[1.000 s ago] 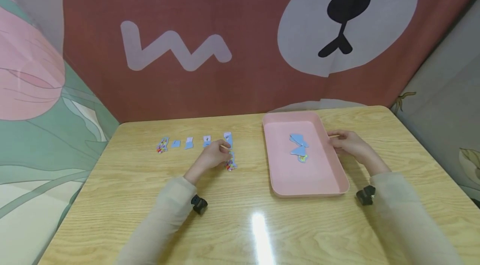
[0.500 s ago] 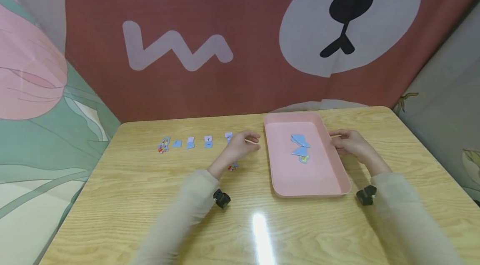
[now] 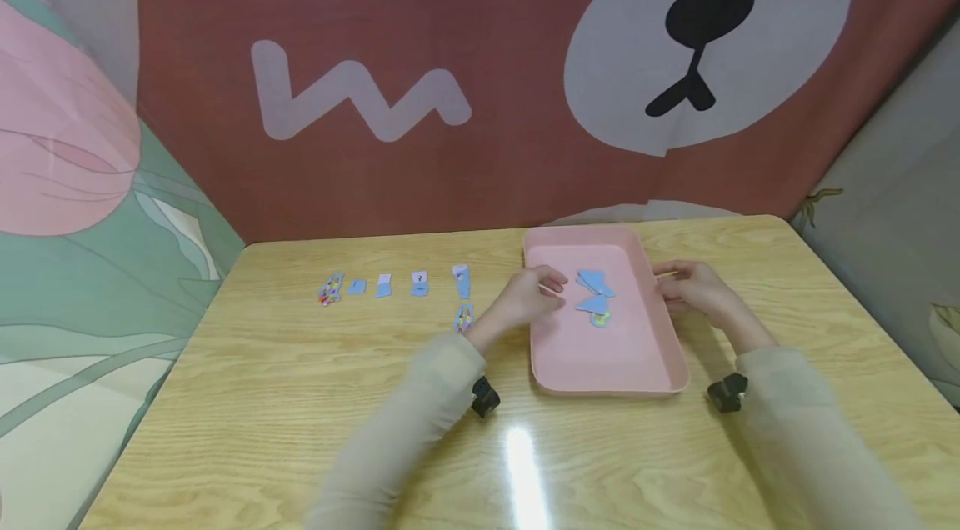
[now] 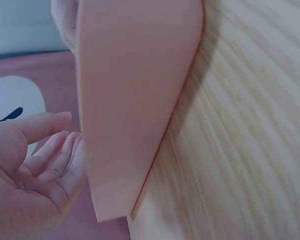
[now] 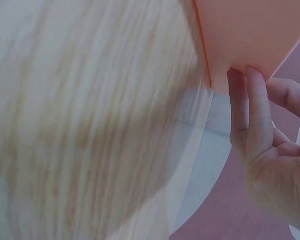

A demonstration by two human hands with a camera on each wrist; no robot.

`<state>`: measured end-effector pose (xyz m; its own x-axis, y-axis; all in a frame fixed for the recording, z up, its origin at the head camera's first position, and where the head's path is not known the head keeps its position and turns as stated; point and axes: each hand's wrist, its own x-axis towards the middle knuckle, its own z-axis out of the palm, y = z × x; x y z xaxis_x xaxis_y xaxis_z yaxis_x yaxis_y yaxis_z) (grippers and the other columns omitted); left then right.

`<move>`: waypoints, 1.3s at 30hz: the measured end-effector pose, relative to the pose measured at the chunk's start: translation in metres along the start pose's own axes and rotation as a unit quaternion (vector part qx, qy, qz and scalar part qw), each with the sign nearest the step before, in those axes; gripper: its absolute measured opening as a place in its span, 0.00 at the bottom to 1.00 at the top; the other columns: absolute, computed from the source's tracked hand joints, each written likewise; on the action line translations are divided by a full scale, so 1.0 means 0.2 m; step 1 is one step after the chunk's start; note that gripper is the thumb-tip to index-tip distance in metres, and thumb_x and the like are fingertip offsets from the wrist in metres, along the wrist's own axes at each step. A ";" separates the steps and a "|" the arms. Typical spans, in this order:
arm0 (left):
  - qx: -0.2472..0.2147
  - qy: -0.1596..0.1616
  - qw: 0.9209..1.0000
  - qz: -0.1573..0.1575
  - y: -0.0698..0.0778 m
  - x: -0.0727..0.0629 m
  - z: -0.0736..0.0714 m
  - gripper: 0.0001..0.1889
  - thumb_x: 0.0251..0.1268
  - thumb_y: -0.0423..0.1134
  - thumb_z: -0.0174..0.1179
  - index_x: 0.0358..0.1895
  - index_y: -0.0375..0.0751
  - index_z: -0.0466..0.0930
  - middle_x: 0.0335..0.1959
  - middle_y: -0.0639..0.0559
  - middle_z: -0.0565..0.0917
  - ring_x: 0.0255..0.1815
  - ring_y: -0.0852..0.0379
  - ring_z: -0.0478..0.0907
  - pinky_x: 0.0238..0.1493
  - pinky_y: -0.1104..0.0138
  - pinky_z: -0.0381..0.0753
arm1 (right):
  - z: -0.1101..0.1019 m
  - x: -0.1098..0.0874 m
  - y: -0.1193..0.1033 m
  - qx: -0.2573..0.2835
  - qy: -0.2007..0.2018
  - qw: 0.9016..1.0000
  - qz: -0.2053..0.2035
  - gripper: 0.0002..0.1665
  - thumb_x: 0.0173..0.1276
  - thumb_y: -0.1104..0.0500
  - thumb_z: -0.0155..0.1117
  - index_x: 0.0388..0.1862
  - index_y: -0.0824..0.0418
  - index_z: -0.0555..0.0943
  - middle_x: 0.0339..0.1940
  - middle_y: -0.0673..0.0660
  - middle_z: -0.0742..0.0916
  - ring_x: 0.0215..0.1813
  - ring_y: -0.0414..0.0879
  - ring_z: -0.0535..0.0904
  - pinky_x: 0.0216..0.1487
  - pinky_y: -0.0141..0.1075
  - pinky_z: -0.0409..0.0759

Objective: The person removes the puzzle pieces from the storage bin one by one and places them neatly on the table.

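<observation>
My left hand [image 3: 525,297] hovers at the left rim of a pink tray [image 3: 607,367], its fingertips over the inside. The left wrist view shows this hand [image 4: 35,175] with loosely bent fingers and nothing between them, beside the tray's outer wall [image 4: 135,100]. Fingertips of my right hand [image 3: 701,292] touch the tray's right side; in the right wrist view, straight fingers [image 5: 259,115] press against its outer wall. Inside the tray lie several flat light-blue pieces [image 3: 592,305], one of them with a yellow-green print [image 3: 600,319].
Small flat blue pieces stand in a row on the wooden table [image 3: 300,397], left of the tray, including a multicoloured piece [image 3: 330,288], a blue-and-white piece [image 3: 419,283] and a tall piece [image 3: 461,281]. Another multicoloured piece [image 3: 463,316] lies beside my left forearm. A bear-print cloth [image 3: 360,188] hangs behind.
My left hand has moved right, from the multicoloured piece on the table to over the tray's left rim. The tray has shifted slightly left, with my right hand staying against it.
</observation>
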<state>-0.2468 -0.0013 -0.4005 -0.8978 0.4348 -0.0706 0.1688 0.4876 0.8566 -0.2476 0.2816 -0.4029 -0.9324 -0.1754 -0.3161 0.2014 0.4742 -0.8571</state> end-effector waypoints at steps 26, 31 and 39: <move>0.128 -0.010 0.992 0.013 0.02 0.14 0.19 0.18 0.54 0.26 0.62 0.51 0.35 0.80 0.46 0.46 0.85 0.50 0.54 0.80 0.49 0.76 0.77 | 0.03 0.02 -0.02 -0.009 0.008 1.000 0.002 0.30 0.70 0.64 0.52 0.66 0.79 0.59 0.49 0.65 0.79 0.36 0.30 0.79 0.41 0.29 0.84; 0.142 -0.008 0.990 0.012 0.01 0.15 0.20 0.18 0.55 0.27 0.63 0.51 0.35 0.80 0.47 0.46 0.85 0.51 0.54 0.80 0.53 0.75 0.78 | 0.04 0.02 -0.02 -0.011 0.009 1.000 0.001 0.31 0.70 0.63 0.52 0.66 0.78 0.60 0.49 0.64 0.79 0.36 0.29 0.79 0.41 0.29 0.84; 0.160 -0.011 0.987 0.002 0.00 0.16 0.21 0.16 0.56 0.30 0.65 0.49 0.36 0.81 0.44 0.47 0.85 0.48 0.56 0.81 0.49 0.77 0.77 | 0.04 0.02 -0.02 -0.010 0.010 1.000 0.000 0.31 0.70 0.63 0.53 0.66 0.78 0.60 0.47 0.62 0.80 0.36 0.30 0.79 0.40 0.28 0.84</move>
<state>-0.2579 0.0444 -0.4249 -0.8884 0.4517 -0.0818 0.2950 0.6983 0.6523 -0.2490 0.2713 -0.4035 -0.9379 -0.1584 -0.3086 0.1964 0.4910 -0.8487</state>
